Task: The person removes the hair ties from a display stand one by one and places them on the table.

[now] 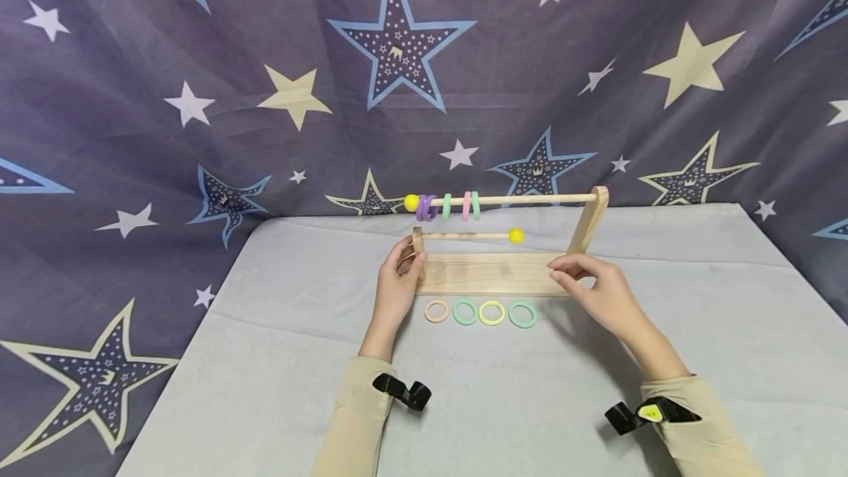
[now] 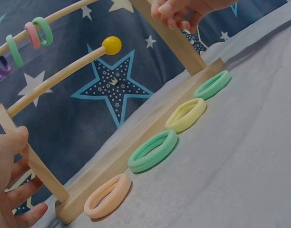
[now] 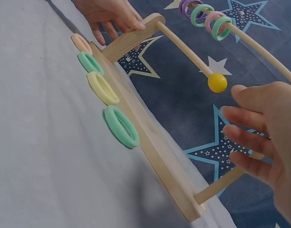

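A wooden rack (image 1: 493, 274) has a plank base, two posts and two rods tipped with yellow balls. My left hand (image 1: 399, 282) holds its short left post (image 2: 33, 164), thumb on the near side and other fingers beyond. On the upper rod (image 1: 536, 199) hang two purple hair ties, two green ones and a pink hair tie (image 1: 467, 206). The lower rod (image 1: 467, 235) is bare. Loosely bent and apart from the rods, my right hand (image 1: 599, 293) hovers by the base's right end with nothing in it. Its fingers (image 3: 250, 142) are spread in the right wrist view.
Before the base lies a row of hair ties: peach (image 1: 436, 311), green (image 1: 465, 311), yellow (image 1: 492, 313) and another green one (image 1: 523, 314). A grey cloth (image 1: 503, 403) covers the table. Behind it hangs a star-patterned curtain (image 1: 503, 94).
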The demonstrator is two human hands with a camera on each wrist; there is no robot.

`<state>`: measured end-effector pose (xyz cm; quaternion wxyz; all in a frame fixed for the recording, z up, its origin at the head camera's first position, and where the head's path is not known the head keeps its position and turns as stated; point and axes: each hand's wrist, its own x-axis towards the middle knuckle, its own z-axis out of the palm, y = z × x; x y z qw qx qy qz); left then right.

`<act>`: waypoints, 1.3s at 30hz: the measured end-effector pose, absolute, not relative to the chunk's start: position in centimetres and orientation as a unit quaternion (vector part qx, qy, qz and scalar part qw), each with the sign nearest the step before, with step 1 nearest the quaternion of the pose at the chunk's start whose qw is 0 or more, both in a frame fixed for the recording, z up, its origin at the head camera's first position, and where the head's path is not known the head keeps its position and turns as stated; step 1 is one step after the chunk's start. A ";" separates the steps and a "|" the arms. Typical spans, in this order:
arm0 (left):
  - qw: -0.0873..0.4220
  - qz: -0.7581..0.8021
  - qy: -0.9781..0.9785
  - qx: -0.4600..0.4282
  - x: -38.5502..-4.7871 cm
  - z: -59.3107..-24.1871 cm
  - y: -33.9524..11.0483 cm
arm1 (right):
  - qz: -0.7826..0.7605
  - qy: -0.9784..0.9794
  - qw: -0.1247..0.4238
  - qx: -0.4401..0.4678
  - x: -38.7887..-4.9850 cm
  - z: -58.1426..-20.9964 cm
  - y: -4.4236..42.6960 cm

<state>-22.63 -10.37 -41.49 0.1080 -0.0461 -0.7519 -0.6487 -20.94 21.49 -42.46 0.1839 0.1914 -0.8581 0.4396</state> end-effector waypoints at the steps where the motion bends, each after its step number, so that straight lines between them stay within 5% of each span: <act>1: 0.109 -0.648 -0.752 -0.047 -22.6 -41.5 -10.4 | 0.445 -0.854 0.196 0.188 -20.9 -42.3 21.4; 11: 0.109 -0.645 -0.755 -0.046 -22.5 -41.5 -10.3 | 0.485 -0.802 0.306 0.170 -20.8 -41.8 21.6; 39: 0.109 -0.643 -0.757 -0.045 -22.4 -41.3 -10.3 | 0.565 -0.750 0.343 0.019 -21.2 -42.0 22.7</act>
